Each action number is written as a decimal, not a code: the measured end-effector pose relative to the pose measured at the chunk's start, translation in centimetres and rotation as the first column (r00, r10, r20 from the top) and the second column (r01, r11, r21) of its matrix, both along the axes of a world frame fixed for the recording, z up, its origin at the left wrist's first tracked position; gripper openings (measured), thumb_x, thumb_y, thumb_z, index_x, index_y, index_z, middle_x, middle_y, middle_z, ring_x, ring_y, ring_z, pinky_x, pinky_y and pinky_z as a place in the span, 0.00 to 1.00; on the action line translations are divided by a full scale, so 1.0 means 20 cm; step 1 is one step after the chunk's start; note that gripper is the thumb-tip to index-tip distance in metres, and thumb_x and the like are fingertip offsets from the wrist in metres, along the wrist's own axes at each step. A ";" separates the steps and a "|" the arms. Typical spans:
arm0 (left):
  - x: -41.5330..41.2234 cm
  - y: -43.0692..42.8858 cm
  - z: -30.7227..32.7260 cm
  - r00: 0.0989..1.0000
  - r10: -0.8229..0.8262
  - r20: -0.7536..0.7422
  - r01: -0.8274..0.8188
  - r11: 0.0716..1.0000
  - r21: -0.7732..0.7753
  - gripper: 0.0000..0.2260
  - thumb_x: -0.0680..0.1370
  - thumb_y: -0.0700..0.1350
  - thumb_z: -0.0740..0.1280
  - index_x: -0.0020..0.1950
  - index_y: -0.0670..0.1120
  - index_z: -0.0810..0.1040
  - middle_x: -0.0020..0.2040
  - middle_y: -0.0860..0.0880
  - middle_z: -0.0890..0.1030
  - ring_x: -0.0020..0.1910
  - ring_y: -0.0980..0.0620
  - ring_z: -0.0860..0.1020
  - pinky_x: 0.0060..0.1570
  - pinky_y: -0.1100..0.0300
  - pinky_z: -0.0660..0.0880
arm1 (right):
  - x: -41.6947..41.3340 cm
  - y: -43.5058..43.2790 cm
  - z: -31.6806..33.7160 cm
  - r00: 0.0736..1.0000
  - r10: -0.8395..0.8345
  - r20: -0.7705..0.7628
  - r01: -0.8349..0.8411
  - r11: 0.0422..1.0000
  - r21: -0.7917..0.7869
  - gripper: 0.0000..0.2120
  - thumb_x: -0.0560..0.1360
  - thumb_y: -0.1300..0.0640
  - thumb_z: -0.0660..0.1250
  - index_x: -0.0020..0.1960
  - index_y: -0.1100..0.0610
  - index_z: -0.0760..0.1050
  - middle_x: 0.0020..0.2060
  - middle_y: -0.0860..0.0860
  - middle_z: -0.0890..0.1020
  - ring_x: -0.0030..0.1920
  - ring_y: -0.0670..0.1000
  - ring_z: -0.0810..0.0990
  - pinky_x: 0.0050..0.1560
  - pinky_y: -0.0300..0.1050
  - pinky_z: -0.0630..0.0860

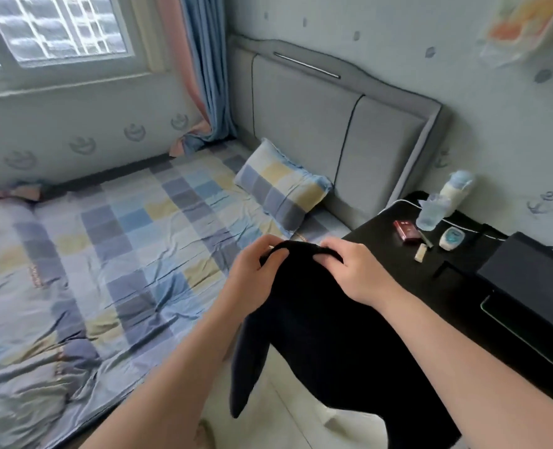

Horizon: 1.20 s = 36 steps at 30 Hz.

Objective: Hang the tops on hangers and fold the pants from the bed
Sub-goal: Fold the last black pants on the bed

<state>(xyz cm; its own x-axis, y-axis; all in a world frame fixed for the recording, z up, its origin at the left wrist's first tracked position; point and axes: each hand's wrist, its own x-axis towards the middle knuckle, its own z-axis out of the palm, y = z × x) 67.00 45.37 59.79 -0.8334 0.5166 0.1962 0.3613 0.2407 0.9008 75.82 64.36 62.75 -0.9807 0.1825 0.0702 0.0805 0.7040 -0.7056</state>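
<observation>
Head view, left hand and right hand pinch black garment, hanging lengthwise downward

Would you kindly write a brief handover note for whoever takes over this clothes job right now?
Left hand: grips the top edge of the black garment.
Right hand: grips the same edge, close beside the left.
Garment: held up in the air, hanging down between the bed and the black side table.
Done: cannot tell; no hung tops or folded pants are in view.
Left: check whether this piece is a top or pants, then hang or fold it. No hanger is in view.
</observation>
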 end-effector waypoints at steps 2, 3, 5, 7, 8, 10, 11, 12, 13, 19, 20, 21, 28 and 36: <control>-0.13 -0.07 0.08 1.000 0.020 -0.003 -0.020 0.999 0.047 0.09 0.82 0.48 0.65 0.46 0.62 0.77 0.39 0.58 0.82 0.38 0.62 0.78 0.38 0.71 0.70 | -0.17 -0.08 0.13 0.995 0.050 -0.083 -0.052 0.998 -0.019 0.08 0.81 0.54 0.66 0.44 0.47 0.76 0.37 0.43 0.81 0.42 0.43 0.79 0.45 0.38 0.73; -0.21 -0.11 0.11 0.999 0.034 -0.001 -0.033 0.997 0.065 0.07 0.82 0.49 0.65 0.46 0.60 0.77 0.39 0.56 0.82 0.38 0.61 0.78 0.39 0.68 0.71 | -0.26 -0.13 0.20 0.989 0.071 -0.128 -0.074 0.997 -0.016 0.07 0.81 0.55 0.66 0.45 0.48 0.77 0.38 0.42 0.81 0.43 0.42 0.79 0.45 0.33 0.72; -0.36 -0.21 0.18 0.998 0.062 -0.004 -0.061 0.992 0.115 0.06 0.82 0.51 0.65 0.45 0.55 0.77 0.35 0.54 0.79 0.34 0.58 0.75 0.36 0.65 0.70 | -0.46 -0.25 0.33 0.970 0.105 -0.219 -0.108 0.994 -0.002 0.05 0.81 0.57 0.66 0.47 0.51 0.79 0.39 0.41 0.82 0.44 0.40 0.79 0.46 0.29 0.70; -0.52 -0.32 0.26 0.997 0.081 0.000 -0.080 0.982 0.169 0.10 0.81 0.53 0.65 0.42 0.50 0.74 0.32 0.54 0.72 0.31 0.57 0.69 0.33 0.63 0.66 | -0.66 -0.38 0.46 0.948 0.133 -0.289 -0.138 0.990 0.003 0.05 0.81 0.57 0.66 0.47 0.51 0.79 0.38 0.43 0.82 0.44 0.42 0.80 0.47 0.33 0.71; -0.59 -0.39 0.31 0.996 0.085 -0.001 -0.083 0.979 0.185 0.12 0.80 0.54 0.65 0.41 0.50 0.73 0.32 0.54 0.70 0.31 0.56 0.68 0.34 0.62 0.65 | -0.75 -0.44 0.52 0.938 0.146 -0.316 -0.151 0.989 0.009 0.05 0.81 0.57 0.66 0.47 0.51 0.79 0.38 0.44 0.82 0.44 0.44 0.80 0.47 0.35 0.72; -0.75 -0.54 0.40 0.997 0.071 -0.008 -0.068 0.980 0.188 0.11 0.76 0.58 0.66 0.38 0.53 0.73 0.32 0.55 0.71 0.32 0.55 0.70 0.34 0.59 0.67 | -0.95 -0.56 0.64 0.914 0.161 -0.373 -0.164 0.986 0.024 0.06 0.81 0.56 0.65 0.47 0.51 0.79 0.38 0.44 0.82 0.43 0.45 0.80 0.46 0.36 0.73; -0.82 -0.62 0.42 0.998 0.061 0.000 -0.060 0.982 0.179 0.09 0.74 0.59 0.67 0.39 0.56 0.75 0.33 0.55 0.75 0.33 0.54 0.74 0.36 0.57 0.71 | -1.05 -0.62 0.69 0.900 0.164 -0.405 -0.168 0.985 0.025 0.06 0.81 0.56 0.65 0.47 0.51 0.79 0.38 0.44 0.82 0.43 0.44 0.80 0.44 0.34 0.73; -0.90 -0.70 0.44 0.999 0.051 0.018 -0.053 0.986 0.161 0.08 0.72 0.59 0.69 0.41 0.56 0.78 0.36 0.54 0.79 0.37 0.52 0.79 0.39 0.54 0.77 | -1.15 -0.67 0.73 0.886 0.163 -0.433 -0.172 0.985 0.021 0.06 0.81 0.55 0.65 0.46 0.50 0.79 0.37 0.43 0.81 0.42 0.44 0.80 0.42 0.32 0.72; -0.98 -0.78 0.43 0.998 0.047 0.035 -0.051 0.990 0.135 0.10 0.71 0.59 0.70 0.46 0.55 0.81 0.41 0.51 0.83 0.43 0.49 0.83 0.46 0.50 0.81 | -1.24 -0.72 0.76 0.875 0.160 -0.457 -0.172 0.985 0.015 0.07 0.81 0.55 0.65 0.46 0.50 0.78 0.37 0.43 0.81 0.41 0.43 0.79 0.41 0.30 0.71; -1.33 -1.27 0.30 0.985 0.119 0.126 -0.115 0.993 -0.035 0.19 0.70 0.58 0.71 0.47 0.42 0.81 0.37 0.48 0.79 0.38 0.50 0.79 0.41 0.52 0.74 | -1.81 -0.97 0.79 0.868 0.075 -0.491 -0.127 0.989 -0.075 0.11 0.81 0.55 0.65 0.40 0.48 0.75 0.32 0.41 0.79 0.35 0.39 0.76 0.36 0.30 0.69; -1.36 -1.32 0.27 0.978 0.153 0.143 -0.150 0.988 -0.028 0.20 0.71 0.57 0.70 0.47 0.39 0.80 0.36 0.48 0.77 0.36 0.50 0.76 0.40 0.53 0.71 | -1.89 -1.01 0.76 0.874 0.058 -0.482 -0.122 0.987 -0.101 0.11 0.81 0.55 0.64 0.40 0.48 0.75 0.32 0.41 0.79 0.36 0.40 0.76 0.37 0.31 0.69; -1.39 -1.37 0.25 0.969 0.194 0.152 -0.192 0.981 -0.024 0.18 0.72 0.56 0.70 0.45 0.40 0.80 0.35 0.49 0.76 0.35 0.52 0.74 0.38 0.55 0.69 | -1.97 -1.05 0.71 0.884 0.044 -0.465 -0.114 0.986 -0.124 0.11 0.81 0.55 0.64 0.40 0.48 0.76 0.32 0.41 0.79 0.37 0.41 0.76 0.39 0.34 0.70; -1.61 -1.52 0.15 0.819 0.446 0.362 -0.512 0.852 0.109 0.11 0.81 0.53 0.68 0.48 0.49 0.85 0.44 0.47 0.87 0.44 0.47 0.85 0.42 0.53 0.82 | -2.25 -1.24 0.23 0.979 0.147 -0.143 -0.174 0.963 -0.205 0.04 0.80 0.59 0.66 0.50 0.50 0.76 0.45 0.44 0.81 0.48 0.46 0.80 0.46 0.35 0.75; -1.75 -1.38 -0.23 0.386 0.413 0.825 -0.727 0.687 -0.004 0.08 0.83 0.43 0.65 0.57 0.39 0.80 0.55 0.37 0.83 0.55 0.40 0.82 0.59 0.44 0.79 | -2.16 -1.33 -0.33 0.843 0.471 0.261 -0.351 0.848 -0.396 0.07 0.80 0.53 0.67 0.48 0.56 0.80 0.44 0.51 0.86 0.46 0.53 0.85 0.45 0.43 0.76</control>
